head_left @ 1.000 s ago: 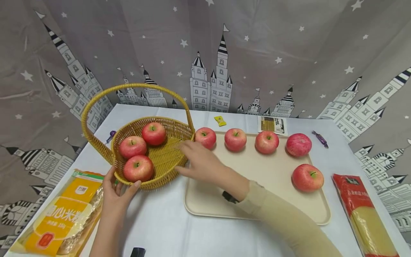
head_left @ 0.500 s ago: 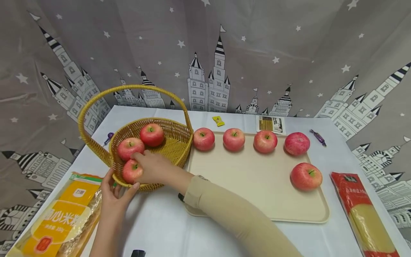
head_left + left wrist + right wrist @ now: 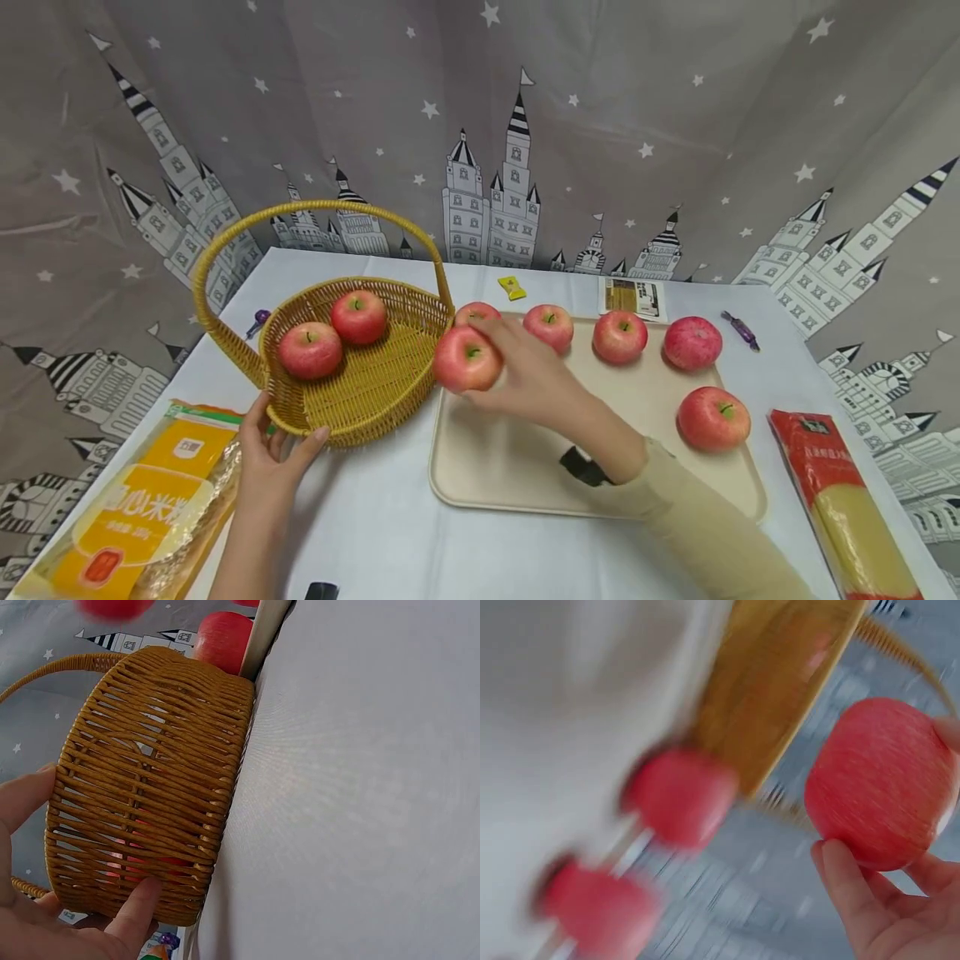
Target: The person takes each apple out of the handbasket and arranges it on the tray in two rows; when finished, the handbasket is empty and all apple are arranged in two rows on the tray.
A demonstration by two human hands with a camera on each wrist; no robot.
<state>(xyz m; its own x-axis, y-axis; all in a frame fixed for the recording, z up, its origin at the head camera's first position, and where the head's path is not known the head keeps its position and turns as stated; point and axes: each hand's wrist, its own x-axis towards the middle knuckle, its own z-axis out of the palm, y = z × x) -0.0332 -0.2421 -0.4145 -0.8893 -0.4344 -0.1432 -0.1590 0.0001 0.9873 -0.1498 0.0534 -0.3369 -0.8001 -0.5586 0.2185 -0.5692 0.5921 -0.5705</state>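
Observation:
My right hand [image 3: 536,375] holds a red apple [image 3: 468,360] above the left edge of the beige tray [image 3: 510,483]. In the right wrist view, fingers and thumb curl round this apple [image 3: 885,784] from the side. The wicker basket [image 3: 375,392] stands to the left of the tray with two apples, one left [image 3: 310,350] and one further back [image 3: 359,317]. My left hand [image 3: 273,458] grips the basket's near left rim, thumb on the rim; in the left wrist view its fingers press the woven side [image 3: 142,780].
Several apples line the tray's back, one pinker [image 3: 693,342]; another apple [image 3: 714,418] sits on its right side. An orange food packet [image 3: 150,508] lies at left, a red and yellow packet [image 3: 843,500] at right. Sweets, one yellow [image 3: 512,287], lie behind. The basket handle [image 3: 322,206] arches up.
My right hand reached left into the basket, took hold of the front apple and carried it right, out over the tray. The left hand stays on the rim.

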